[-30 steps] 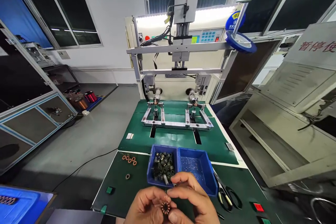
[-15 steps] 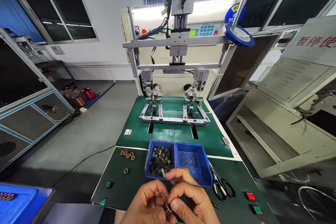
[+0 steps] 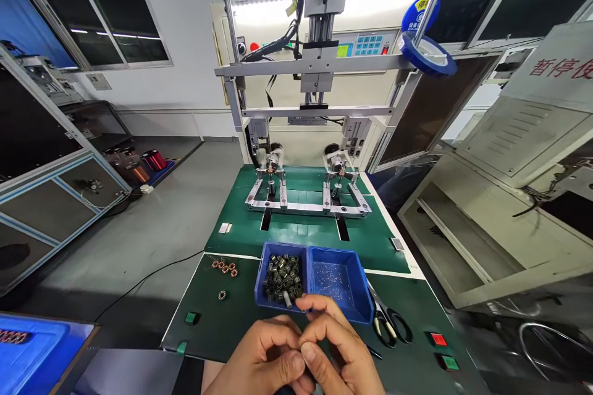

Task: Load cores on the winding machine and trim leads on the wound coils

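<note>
My left hand (image 3: 264, 358) and my right hand (image 3: 336, 345) meet at the bottom centre, both closed with fingertips pinched together. Whatever lies between the fingers is hidden now. Just beyond them stands a blue bin of dark metal cores (image 3: 283, 278), with a pale cylinder (image 3: 287, 300) at its near edge. Beside it, a second blue bin (image 3: 365, 296) has thin wire scraps inside. Several copper-wound rings (image 3: 225, 267) lie on the green mat at the left, and a single wound ring (image 3: 222, 295) sits nearer.
Black-handled scissors (image 3: 391, 327) lie right of the bins, near a red button (image 3: 437, 339) and a green button (image 3: 449, 362). Another green button (image 3: 191, 318) is at the left. A winding machine with a metal frame (image 3: 306, 208) stands behind. A blue tray (image 3: 46, 352) is at far left.
The wound ring seen between my fingers is now hidden as my fingertips have come together over it. The winding heads have turned, and the view has shifted slightly.
</note>
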Tool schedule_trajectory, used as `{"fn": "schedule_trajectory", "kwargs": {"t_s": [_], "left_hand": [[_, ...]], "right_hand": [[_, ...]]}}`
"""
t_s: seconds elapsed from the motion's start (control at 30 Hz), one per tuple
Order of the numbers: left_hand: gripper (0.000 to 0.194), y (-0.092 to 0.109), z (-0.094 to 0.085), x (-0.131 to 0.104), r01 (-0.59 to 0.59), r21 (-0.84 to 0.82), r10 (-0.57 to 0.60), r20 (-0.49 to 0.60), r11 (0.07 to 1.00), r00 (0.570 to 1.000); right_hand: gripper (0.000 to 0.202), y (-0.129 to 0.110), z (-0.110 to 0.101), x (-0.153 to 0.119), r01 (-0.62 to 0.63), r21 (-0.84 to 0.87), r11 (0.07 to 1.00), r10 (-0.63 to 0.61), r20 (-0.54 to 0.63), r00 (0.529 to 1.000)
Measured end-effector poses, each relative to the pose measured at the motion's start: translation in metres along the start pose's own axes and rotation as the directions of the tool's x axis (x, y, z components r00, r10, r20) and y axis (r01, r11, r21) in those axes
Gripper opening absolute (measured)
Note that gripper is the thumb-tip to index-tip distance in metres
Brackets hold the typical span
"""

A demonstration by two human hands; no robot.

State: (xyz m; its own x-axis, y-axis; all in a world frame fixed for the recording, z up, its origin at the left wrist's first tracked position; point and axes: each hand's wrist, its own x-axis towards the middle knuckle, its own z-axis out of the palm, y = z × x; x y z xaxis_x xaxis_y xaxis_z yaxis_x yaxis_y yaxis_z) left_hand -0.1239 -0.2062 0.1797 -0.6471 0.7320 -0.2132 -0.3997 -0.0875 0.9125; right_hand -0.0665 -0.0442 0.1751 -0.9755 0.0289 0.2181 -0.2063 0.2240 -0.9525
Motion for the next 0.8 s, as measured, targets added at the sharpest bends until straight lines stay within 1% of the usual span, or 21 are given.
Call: {"fn": "schedule_trajectory", "kwargs": {"t_s": [0.07, 0.13, 0.33, 0.4, 0.5, 0.57, 0.6, 0.67, 0.7, 0.73, 0.8], "left_hand": [[0.04, 0.003, 0.002, 0.001, -0.038, 0.097, 0.039, -0.005, 0.995, 0.999], [0.042, 0.004, 0.003, 0.002, -0.071, 0.147, 0.073, -0.006, 0.987, 0.997], [0.049, -0.005, 0.004, 0.003, -0.055, 0.173, 0.066, -0.057, 0.983, 0.996], [0.045, -0.008, 0.005, 0.002, -0.054, 0.134, 0.064, -0.074, 0.989, 0.995], [0.036, -0.01, 0.007, 0.003, -0.034, 0.002, 0.035, -0.117, 0.999, 0.992], [0.032, -0.01, 0.01, 0.005, -0.023, -0.076, 0.01, -0.161, 0.997, 0.987], [0.032, -0.009, 0.011, 0.006, -0.023, -0.107, 0.003, -0.187, 0.994, 0.982], [0.031, -0.008, 0.013, 0.01, -0.024, -0.154, -0.014, -0.243, 0.988, 0.97], [0.031, -0.007, 0.014, 0.011, -0.024, -0.173, -0.024, -0.268, 0.985, 0.963], [0.031, -0.006, 0.014, 0.013, -0.023, -0.191, -0.033, -0.288, 0.981, 0.957], [0.031, -0.004, 0.015, 0.016, -0.021, -0.226, -0.053, -0.318, 0.974, 0.947]], "right_hand": [[0.032, -0.001, 0.001, 0.0, -0.014, 0.028, 1.0, 0.014, -0.002, 1.0], [0.034, -0.001, 0.0, -0.001, -0.017, 0.043, 0.999, 0.017, -0.004, 1.0], [0.025, 0.0, -0.002, -0.001, -0.028, -0.026, 0.999, 0.028, 0.006, 1.0], [0.024, -0.003, 0.0, 0.0, -0.026, -0.042, 0.999, 0.026, 0.001, 1.0], [0.021, -0.005, -0.003, 0.004, -0.02, -0.045, 0.999, 0.018, -0.032, 0.999], [0.018, 0.002, -0.014, 0.004, -0.032, -0.101, 0.994, 0.024, -0.084, 0.996], [0.019, 0.009, -0.024, 0.003, -0.048, -0.161, 0.986, 0.027, -0.133, 0.991], [0.027, 0.032, -0.048, -0.004, -0.124, -0.34, 0.932, 0.034, -0.259, 0.965], [0.032, 0.046, -0.062, -0.008, -0.184, -0.447, 0.876, 0.033, -0.324, 0.945], [0.037, 0.061, -0.076, -0.014, -0.26, -0.545, 0.797, 0.045, -0.376, 0.926], [0.044, 0.089, -0.099, -0.025, -0.375, -0.706, 0.6, 0.047, -0.438, 0.898]]}}
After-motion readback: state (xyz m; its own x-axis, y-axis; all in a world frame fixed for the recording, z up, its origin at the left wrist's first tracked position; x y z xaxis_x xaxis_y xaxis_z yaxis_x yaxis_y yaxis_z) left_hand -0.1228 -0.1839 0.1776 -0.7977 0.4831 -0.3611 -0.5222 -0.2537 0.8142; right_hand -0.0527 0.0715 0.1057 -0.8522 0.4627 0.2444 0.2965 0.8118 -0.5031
